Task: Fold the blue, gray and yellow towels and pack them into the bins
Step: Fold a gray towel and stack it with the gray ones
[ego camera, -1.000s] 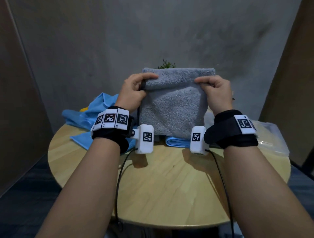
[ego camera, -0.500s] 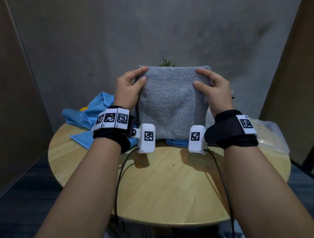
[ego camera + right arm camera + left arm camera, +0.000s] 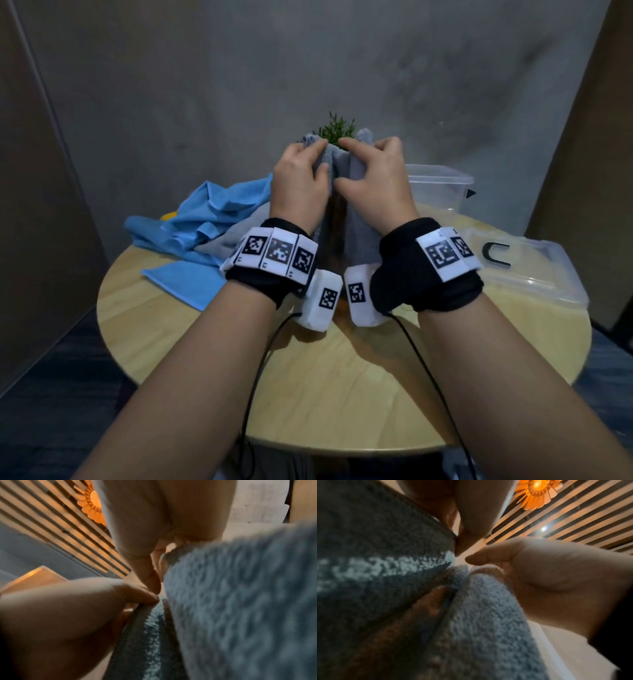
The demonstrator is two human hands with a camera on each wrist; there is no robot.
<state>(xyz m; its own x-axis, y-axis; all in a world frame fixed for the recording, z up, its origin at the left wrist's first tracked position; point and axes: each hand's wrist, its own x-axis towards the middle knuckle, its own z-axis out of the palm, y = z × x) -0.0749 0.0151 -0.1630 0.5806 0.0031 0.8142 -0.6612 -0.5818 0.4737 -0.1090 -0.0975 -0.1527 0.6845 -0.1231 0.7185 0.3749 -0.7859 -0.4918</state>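
Gray towel (image 3: 356, 236) is up off the round wooden table (image 3: 342, 370), held in the air between both hands and closing like a book, its two halves nearly face to face with a dark gap between them. The left hand (image 3: 299, 186) has thumb in front and fingers behind its upper corner, and the right hand (image 3: 375, 185) pinches its corner the same way, so each is clamped on the cloth. I'd say this is the halving fold of the gray towel, midway through; next the corners need to meet squarely, then one hand must take both layers so the other can smooth it or steer it to a bin. From above you also see the blue towels (image 3: 205, 219) heaped at the left with a scrap of yellow (image 3: 169, 216) showing beneath, a clear bin (image 3: 438, 185) behind the right hand, another clear plastic piece (image 3: 527, 270) at the right edge that may be a lid or bin, and a small green plant (image 3: 337, 132) behind the fold. The wrist views lose all that, but show the thumb (image 3: 489, 557) against the pile and the layered edges up close (image 3: 240, 601).
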